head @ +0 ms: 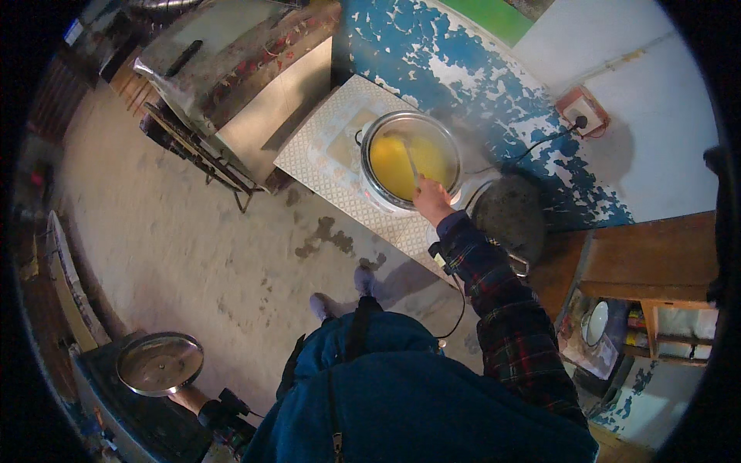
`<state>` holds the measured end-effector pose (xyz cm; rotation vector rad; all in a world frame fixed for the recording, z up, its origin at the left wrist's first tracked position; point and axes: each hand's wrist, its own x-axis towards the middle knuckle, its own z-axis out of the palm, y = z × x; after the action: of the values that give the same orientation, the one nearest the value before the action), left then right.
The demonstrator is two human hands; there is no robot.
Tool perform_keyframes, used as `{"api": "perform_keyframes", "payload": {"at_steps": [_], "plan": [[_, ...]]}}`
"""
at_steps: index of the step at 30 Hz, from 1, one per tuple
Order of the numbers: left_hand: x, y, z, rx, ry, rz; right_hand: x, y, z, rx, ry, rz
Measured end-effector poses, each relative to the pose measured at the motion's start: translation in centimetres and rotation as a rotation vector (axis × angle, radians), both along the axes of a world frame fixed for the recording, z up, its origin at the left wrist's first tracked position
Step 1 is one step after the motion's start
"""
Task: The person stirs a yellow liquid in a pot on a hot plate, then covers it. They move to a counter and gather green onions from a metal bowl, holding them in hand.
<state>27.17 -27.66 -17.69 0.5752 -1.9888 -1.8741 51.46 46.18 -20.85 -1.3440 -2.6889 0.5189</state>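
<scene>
My right hand grips the handle of a ladle or spoon, whose far end dips into yellow food inside a metal pot. Haze hangs over the pot, which stands on a patterned low table. Off to the lower left, my left hand holds a round metal lid by its near edge. The lid's inner or outer face cannot be told for certain. Most of the left hand's fingers are hidden by the lid.
Beside the pot sits a large dark round pan with a metal handle. A black cord runs to a wall socket. Left of the table stands a cloth-covered cabinet. Wooden shelves are at right; a dark surface lies below the lid.
</scene>
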Motion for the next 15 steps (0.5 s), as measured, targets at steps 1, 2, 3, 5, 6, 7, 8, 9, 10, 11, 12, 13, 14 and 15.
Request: {"api": "perform_keyframes", "payload": {"at_steps": [1, 2, 3, 5, 6, 7, 8, 9, 10, 11, 12, 13, 14, 15], "plan": [[-0.2, -0.1, -0.4, -0.014, 0.011, -0.008, 0.0, -0.5, 0.2, 0.025, -0.021, 0.036], [-0.5, -0.1, -0.7, -0.011, 0.016, -0.017, 0.0, -1.1, 0.5, 0.007, -0.021, 0.023], [-0.8, -0.1, -1.0, -0.008, 0.015, -0.029, 0.1, -1.7, 0.8, 0.004, -0.007, 0.020], [-1.2, 0.1, -1.6, -0.004, 0.011, -0.052, 0.8, -2.9, 1.5, -0.011, 0.031, 0.022], [-1.4, 0.3, -1.8, 0.000, 0.013, -0.065, 1.2, -3.5, 1.9, -0.022, 0.054, 0.030], [-1.6, 0.5, -2.1, 0.005, 0.014, -0.075, 1.6, -4.2, 2.3, -0.063, 0.049, 0.003], [-1.8, 0.7, -2.4, 0.004, 0.019, -0.081, 2.2, -4.7, 2.8, -0.089, -0.024, 0.010], [-2.0, 0.8, -2.6, 0.009, 0.021, -0.089, 2.8, -5.1, 3.4, -0.116, -0.059, 0.050], [-2.1, 0.9, -2.9, 0.015, 0.021, -0.106, 3.4, -5.3, 4.1, -0.153, -0.104, 0.073], [-2.4, 0.9, -3.2, 0.014, 0.020, -0.118, 4.0, -5.6, 4.6, -0.182, -0.141, 0.095], [-2.7, 0.9, -3.5, 0.008, 0.025, -0.121, 4.6, -5.8, 5.2, -0.201, -0.144, 0.095], [-3.0, 0.8, -3.7, 0.006, 0.027, -0.136, 5.1, -5.7, 5.8, -0.199, -0.199, 0.110], [-3.4, 0.7, -4.0, 0.001, 0.031, -0.149, 5.7, -5.5, 6.4, -0.198, -0.255, 0.126], [-3.8, 0.5, -4.2, -0.006, 0.033, -0.168, 6.3, -5.2, 6.9, -0.197, -0.307, 0.150]]}}
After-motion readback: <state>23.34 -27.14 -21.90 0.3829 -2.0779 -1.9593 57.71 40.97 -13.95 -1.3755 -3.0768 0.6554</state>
